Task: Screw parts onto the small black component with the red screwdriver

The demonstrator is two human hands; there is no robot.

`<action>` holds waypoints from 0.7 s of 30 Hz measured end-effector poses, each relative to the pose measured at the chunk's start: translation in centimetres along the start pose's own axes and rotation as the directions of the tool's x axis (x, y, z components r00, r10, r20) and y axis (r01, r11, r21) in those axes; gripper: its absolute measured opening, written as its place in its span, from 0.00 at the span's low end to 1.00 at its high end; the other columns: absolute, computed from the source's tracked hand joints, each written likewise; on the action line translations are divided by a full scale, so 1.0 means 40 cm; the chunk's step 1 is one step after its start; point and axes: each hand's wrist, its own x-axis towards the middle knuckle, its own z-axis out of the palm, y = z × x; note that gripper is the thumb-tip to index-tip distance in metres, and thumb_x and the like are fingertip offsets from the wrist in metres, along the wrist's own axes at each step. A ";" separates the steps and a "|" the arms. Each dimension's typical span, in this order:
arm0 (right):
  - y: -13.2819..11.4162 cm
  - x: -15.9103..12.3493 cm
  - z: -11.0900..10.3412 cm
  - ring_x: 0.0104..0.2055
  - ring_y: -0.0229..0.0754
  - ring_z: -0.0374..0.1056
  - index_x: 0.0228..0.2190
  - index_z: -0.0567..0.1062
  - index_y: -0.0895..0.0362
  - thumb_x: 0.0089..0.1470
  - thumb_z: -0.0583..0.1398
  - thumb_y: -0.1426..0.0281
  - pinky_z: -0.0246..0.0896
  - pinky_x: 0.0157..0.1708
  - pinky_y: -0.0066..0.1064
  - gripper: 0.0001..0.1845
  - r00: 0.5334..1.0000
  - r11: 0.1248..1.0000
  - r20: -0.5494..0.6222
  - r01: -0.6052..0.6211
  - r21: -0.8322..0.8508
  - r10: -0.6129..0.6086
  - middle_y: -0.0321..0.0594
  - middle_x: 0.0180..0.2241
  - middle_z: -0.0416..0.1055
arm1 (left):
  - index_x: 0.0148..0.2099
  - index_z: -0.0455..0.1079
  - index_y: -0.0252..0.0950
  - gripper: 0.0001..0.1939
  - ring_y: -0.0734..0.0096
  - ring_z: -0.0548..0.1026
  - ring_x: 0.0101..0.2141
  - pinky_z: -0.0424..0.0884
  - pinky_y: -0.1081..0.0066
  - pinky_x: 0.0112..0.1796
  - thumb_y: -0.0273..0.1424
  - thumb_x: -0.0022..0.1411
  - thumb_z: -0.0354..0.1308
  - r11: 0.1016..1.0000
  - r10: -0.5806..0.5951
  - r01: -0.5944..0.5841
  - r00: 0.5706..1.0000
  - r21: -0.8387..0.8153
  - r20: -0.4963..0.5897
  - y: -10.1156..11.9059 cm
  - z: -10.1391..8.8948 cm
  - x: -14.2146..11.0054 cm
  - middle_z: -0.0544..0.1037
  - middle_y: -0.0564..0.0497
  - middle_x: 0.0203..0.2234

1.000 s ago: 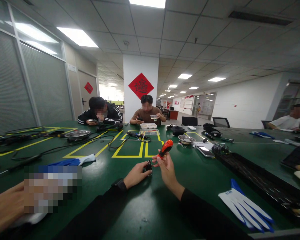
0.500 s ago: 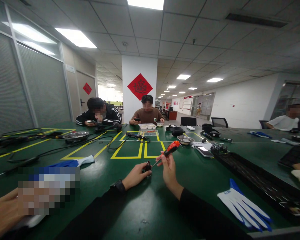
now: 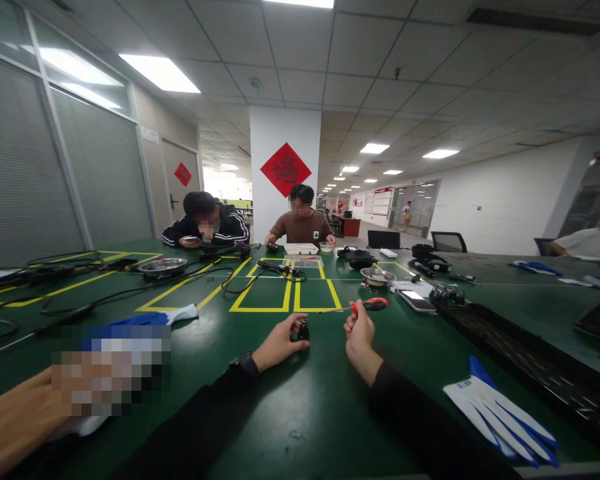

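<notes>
My left hand (image 3: 279, 343) curls its thumb and fingers round a small dark bottle-shaped part (image 3: 304, 331), which is upright on or just above the green table. A narrow shiny neck tops the part, and my fingers hide some of its left side. To the right, my right hand (image 3: 361, 335) grips a screwdriver (image 3: 377, 305) by its red and black handle. The shaft lies almost level and points left, its tip above and a little right of the dark part, apart from it.
On the right are white-and-blue gloves (image 3: 500, 410), a long black tray (image 3: 520, 357) with metal pieces and a phone (image 3: 415, 301). Steel bowls (image 3: 379, 277), cables and yellow tape (image 3: 260, 309) lie farther back. A co-worker's hand (image 3: 25, 407) reaches in at left. Two people sit opposite.
My right hand has drawn the screwdriver back from the dark part and turned it from slanting to nearly level. My left hand keeps the part. The view has shifted slightly.
</notes>
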 end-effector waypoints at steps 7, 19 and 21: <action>0.024 0.027 -0.013 0.12 0.28 0.56 0.22 0.69 0.59 0.36 0.66 0.65 0.52 0.10 0.20 0.13 0.993 0.995 -0.064 -0.100 -0.015 0.099 0.27 0.13 0.61 | 0.54 0.58 0.46 0.31 0.64 0.71 0.40 0.64 0.65 0.44 0.33 0.46 0.61 0.985 0.059 -0.057 0.998 -0.164 0.010 -0.025 0.007 0.001 0.75 0.54 0.38; 0.041 0.015 -0.011 0.22 0.36 0.70 0.28 0.70 0.60 0.37 0.66 0.69 0.69 0.24 0.27 0.14 0.958 0.979 0.203 -0.193 -0.072 0.204 0.39 0.23 0.74 | 0.37 0.70 0.40 0.11 0.63 0.70 0.38 0.63 0.66 0.40 0.37 0.56 0.50 0.978 -0.158 0.186 0.957 0.098 -0.245 -0.132 -0.036 0.033 0.76 0.50 0.36; 0.045 0.014 -0.012 0.22 0.36 0.70 0.29 0.70 0.60 0.38 0.65 0.68 0.69 0.23 0.26 0.14 0.955 0.977 0.213 -0.193 -0.093 0.209 0.40 0.24 0.74 | 0.34 0.71 0.41 0.09 0.63 0.70 0.37 0.63 0.67 0.38 0.37 0.54 0.53 0.962 -0.203 0.238 0.952 0.134 -0.228 -0.162 -0.028 0.039 0.77 0.51 0.33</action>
